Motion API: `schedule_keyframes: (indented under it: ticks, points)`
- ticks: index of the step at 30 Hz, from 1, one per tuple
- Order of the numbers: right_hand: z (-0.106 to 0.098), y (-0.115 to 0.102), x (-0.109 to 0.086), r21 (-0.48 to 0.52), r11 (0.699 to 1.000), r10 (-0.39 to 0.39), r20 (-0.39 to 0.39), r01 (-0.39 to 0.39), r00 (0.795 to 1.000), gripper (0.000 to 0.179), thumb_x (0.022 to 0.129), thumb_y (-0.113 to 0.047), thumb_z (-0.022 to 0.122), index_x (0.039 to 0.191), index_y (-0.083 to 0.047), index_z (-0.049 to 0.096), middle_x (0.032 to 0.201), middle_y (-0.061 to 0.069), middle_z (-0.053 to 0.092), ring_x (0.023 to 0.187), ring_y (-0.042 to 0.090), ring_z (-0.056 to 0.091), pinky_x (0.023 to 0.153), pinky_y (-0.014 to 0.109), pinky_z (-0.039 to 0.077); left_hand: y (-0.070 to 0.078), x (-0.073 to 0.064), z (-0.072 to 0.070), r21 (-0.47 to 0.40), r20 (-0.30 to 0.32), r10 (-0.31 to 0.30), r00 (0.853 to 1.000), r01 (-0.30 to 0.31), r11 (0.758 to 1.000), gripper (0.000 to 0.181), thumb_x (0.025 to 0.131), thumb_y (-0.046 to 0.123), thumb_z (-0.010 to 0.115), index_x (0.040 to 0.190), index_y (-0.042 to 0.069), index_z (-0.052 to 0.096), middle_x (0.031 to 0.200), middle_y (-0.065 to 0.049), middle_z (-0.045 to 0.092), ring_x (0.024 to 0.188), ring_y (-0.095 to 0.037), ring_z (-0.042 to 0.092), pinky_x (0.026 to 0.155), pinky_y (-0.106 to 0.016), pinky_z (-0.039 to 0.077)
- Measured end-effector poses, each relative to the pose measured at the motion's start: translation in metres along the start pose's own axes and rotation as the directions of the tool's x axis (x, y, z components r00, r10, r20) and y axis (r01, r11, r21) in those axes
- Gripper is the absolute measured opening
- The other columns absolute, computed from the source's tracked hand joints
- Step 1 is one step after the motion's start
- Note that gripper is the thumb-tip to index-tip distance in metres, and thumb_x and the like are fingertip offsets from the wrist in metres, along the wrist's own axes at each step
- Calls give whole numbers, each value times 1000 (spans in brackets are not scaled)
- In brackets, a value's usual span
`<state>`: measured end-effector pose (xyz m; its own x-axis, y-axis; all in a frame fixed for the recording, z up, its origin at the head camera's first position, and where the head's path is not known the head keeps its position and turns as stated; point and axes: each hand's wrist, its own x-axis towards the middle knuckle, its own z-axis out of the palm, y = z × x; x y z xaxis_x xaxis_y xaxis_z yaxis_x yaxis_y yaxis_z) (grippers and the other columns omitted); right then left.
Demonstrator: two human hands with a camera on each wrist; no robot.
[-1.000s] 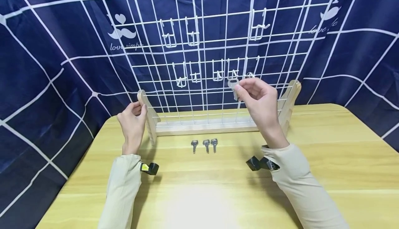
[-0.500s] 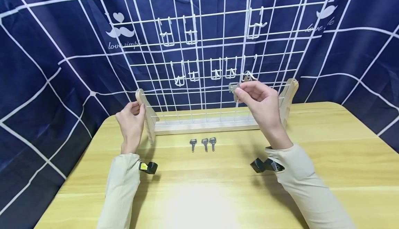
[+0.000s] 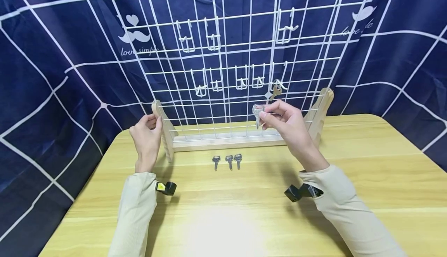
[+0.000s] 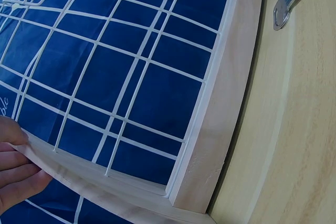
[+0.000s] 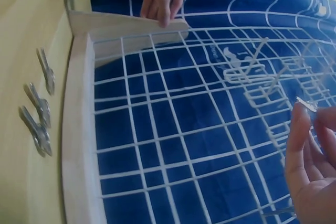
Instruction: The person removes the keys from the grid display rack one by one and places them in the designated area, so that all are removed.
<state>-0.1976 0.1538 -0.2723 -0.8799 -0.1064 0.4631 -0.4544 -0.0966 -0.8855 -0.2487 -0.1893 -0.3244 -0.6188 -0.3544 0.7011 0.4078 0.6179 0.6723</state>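
In the head view my right hand (image 3: 288,125) pinches a silver key (image 3: 257,111) between thumb and fingers, its head up and blade pointing down, in front of the lower wire grid (image 3: 227,116). Another key (image 3: 276,91) hangs from the rightmost lower hook (image 3: 278,83), just above that hand. My left hand (image 3: 146,140) grips the top of the left wooden side piece (image 3: 165,127) of the stand; the left wrist view shows its thumb and fingers (image 4: 23,184) at the wood's edge. Three more keys (image 3: 229,162) lie on the table before the stand.
Several white wire hooks (image 3: 241,83) hang on the grid in two rows. The stand's wooden base bar (image 3: 227,144) crosses the yellow wooden table (image 3: 223,195). A dark blue curtain (image 3: 52,152) with white lines surrounds the table.
My right hand has lowered with its key, away from the rightmost lower hook, and the key hanging there now shows fully. The left hand keeps its grip on the stand.
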Motion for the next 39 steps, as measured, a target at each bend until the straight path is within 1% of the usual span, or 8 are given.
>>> schedule_keyframes:
  ticks: [6,13,17,22,27,32,34,39]
  points:
    - [3,6,-2,30,999,20,42,-21,999,14,90,6,60,88,-8,62,84,1,68,72,12,63,66,25,54,0,1,1,1,1,1,1000,-1,1000,18,85,2,65,92,-14,69,84,-26,70,75,-35,71,63,2,38]
    - [3,13,-3,-17,999,46,36,-45,998,11,89,5,62,88,-5,64,84,-1,70,67,12,62,66,24,54,1,3,1,1,-1,6,1000,-6,1000,18,85,2,65,93,-14,69,85,-26,70,75,-35,71,63,2,39]
    - [0,18,-4,-23,998,63,31,-62,998,12,87,6,63,88,-6,64,84,-1,71,66,10,63,67,23,54,1,5,2,-1,-1,9,1000,-9,1000,18,85,2,65,93,-14,69,85,-26,70,75,-35,71,63,2,39]
    - [-4,27,-5,-57,992,119,33,-117,992,14,85,6,65,92,-7,64,83,-4,72,70,8,65,70,22,54,1,5,1,2,0,10,1000,-10,1000,19,85,2,65,93,-14,69,85,-26,70,76,-35,71,64,2,39]
    - [-8,40,-7,-109,976,195,41,-190,980,15,85,3,66,99,-3,66,84,-5,71,74,7,66,72,23,54,-1,4,1,7,-3,8,1000,-8,1000,19,85,3,65,94,-15,68,85,-26,70,76,-36,71,64,1,39]
    - [-8,57,-12,-143,951,281,37,-273,959,21,85,4,64,104,12,62,81,-5,70,71,8,65,71,24,55,-2,1,0,-9,-7,6,1000,-6,1000,18,85,0,64,92,-16,68,84,-27,70,75,-37,71,63,2,38]
    - [-9,63,-14,-169,936,316,24,-307,949,23,84,5,64,104,15,60,79,-5,70,69,8,65,70,23,54,-2,0,0,-11,-6,10,1000,-10,1000,18,85,0,65,92,-16,68,84,-27,70,74,-37,71,63,2,38]
    - [-10,75,-17,-214,897,400,18,-387,916,19,83,4,63,101,10,60,79,-2,70,68,9,63,71,26,55,-2,1,-1,-1,-7,15,1000,-15,1000,18,85,1,65,92,-15,68,84,-27,70,74,-36,71,63,2,39]
